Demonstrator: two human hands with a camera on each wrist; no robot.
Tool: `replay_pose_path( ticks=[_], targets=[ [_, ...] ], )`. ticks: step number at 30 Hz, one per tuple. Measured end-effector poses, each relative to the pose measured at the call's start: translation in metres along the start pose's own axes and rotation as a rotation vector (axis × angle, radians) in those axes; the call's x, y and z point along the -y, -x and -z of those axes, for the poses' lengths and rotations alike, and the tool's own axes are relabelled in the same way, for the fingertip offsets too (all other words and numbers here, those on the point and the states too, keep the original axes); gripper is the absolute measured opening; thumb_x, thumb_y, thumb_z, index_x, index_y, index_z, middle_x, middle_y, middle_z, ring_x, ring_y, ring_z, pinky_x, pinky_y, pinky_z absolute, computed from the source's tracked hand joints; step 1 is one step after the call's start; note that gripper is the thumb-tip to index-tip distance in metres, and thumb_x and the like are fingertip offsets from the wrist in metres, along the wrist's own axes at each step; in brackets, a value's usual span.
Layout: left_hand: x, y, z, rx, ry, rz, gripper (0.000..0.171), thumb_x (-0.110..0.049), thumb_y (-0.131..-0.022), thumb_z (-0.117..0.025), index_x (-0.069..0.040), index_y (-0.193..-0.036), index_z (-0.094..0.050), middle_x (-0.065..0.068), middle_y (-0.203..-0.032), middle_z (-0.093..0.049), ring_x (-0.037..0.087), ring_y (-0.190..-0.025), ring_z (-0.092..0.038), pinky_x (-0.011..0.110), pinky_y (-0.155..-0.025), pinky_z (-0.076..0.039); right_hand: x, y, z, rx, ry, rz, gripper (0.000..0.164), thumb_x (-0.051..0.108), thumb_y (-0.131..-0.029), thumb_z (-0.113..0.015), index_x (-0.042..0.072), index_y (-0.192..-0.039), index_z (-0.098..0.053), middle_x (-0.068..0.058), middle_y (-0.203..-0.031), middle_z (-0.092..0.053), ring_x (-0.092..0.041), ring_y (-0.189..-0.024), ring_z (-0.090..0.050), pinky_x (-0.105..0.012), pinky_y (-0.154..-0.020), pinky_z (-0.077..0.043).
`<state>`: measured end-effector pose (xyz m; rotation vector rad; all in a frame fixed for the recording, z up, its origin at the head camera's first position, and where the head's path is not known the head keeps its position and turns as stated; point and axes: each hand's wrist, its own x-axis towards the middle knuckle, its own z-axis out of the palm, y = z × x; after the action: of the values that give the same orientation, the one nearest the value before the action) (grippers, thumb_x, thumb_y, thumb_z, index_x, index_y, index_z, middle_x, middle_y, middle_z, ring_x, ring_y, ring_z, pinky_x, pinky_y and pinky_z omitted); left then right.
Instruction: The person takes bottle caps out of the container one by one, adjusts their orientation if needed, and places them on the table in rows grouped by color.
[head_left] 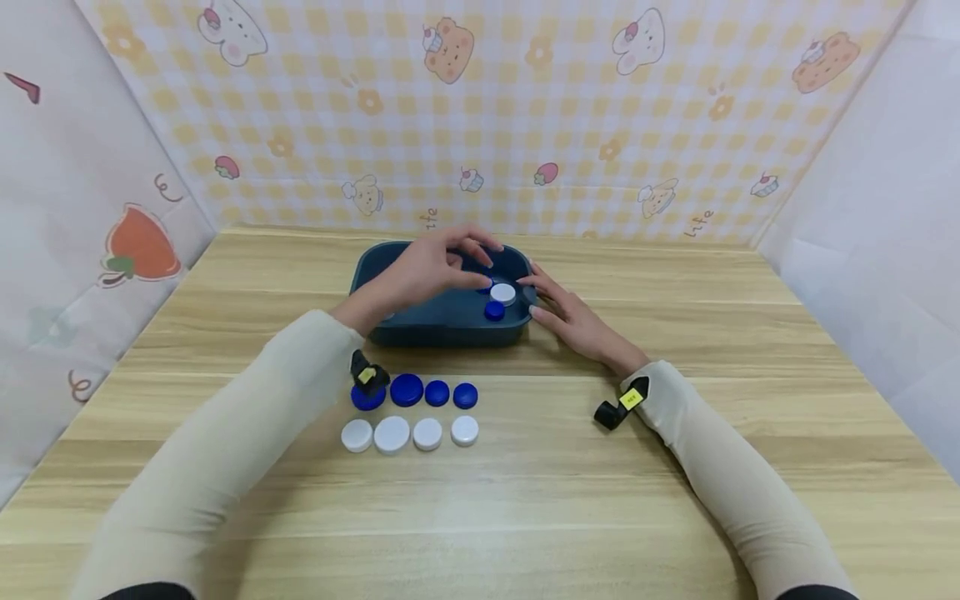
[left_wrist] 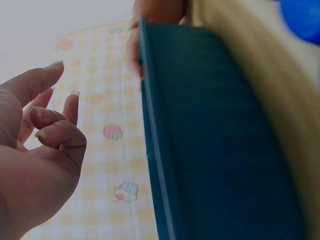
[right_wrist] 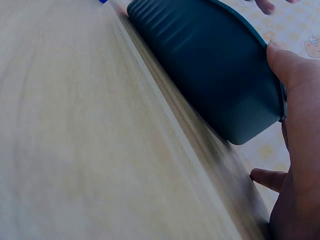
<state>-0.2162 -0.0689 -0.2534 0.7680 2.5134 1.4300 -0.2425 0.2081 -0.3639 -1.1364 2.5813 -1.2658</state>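
Observation:
A dark teal plastic basin [head_left: 450, 335] stands on the table, with white and blue bottle caps inside near its right end, among them a white cap [head_left: 502, 293] and a blue cap [head_left: 494, 311]. Over the basin hovers my left hand [head_left: 435, 265], fingers loosely bent; nothing shows between them in the left wrist view. My right hand [head_left: 573, 323] holds the basin's right end, thumb on the near side and fingers at the rim. In the right wrist view, the thumb of that hand [right_wrist: 305, 95] presses the rim.
In front of the basin lie two rows of caps: several blue ones, including a large blue cap [head_left: 407, 390], and several white ones, including a large white cap [head_left: 392, 434]. The wooden table [head_left: 570, 508] ends at a yellow checked cloth [head_left: 510, 133] behind.

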Motion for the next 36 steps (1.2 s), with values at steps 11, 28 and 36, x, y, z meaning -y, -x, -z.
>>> replay_pose_path(
  ticks=[11,28,36],
  targets=[
    [0.017,-0.036,0.008,0.038,-0.03,0.156,0.032,-0.006,-0.085,-0.072,-0.009,-0.116,-0.061,0.012,-0.117,-0.061,0.026,-0.111,-0.054,0.045,-0.09,-0.045,0.0,0.0,0.0,0.013,-0.002,0.001,0.046,0.03,-0.102,-0.045,0.024,-0.146,-0.034,0.006,-0.158,-0.009,-0.026,-0.137,-0.031,-0.053,-0.109,-0.02],
    [0.045,-0.044,-0.031,0.267,-0.278,0.256,0.025,-0.006,-0.088,-0.069,-0.011,-0.112,-0.066,0.012,-0.113,-0.062,0.026,-0.102,-0.056,0.04,-0.094,-0.044,0.001,0.004,0.001,0.0,0.053,-0.016,0.046,0.029,-0.103,-0.043,0.027,-0.148,-0.031,0.007,-0.158,-0.008,-0.022,-0.14,-0.023,-0.051,-0.11,-0.019],
    [0.05,-0.044,-0.031,0.256,-0.301,0.215,0.028,-0.007,-0.085,-0.072,-0.015,-0.111,-0.067,0.01,-0.113,-0.058,0.026,-0.1,-0.054,0.04,-0.09,-0.045,0.031,0.004,0.005,0.03,0.029,-0.025,0.046,0.015,-0.102,-0.043,0.009,-0.147,-0.032,-0.011,-0.158,-0.009,-0.032,-0.139,-0.025,-0.051,-0.11,-0.021]
  ],
)
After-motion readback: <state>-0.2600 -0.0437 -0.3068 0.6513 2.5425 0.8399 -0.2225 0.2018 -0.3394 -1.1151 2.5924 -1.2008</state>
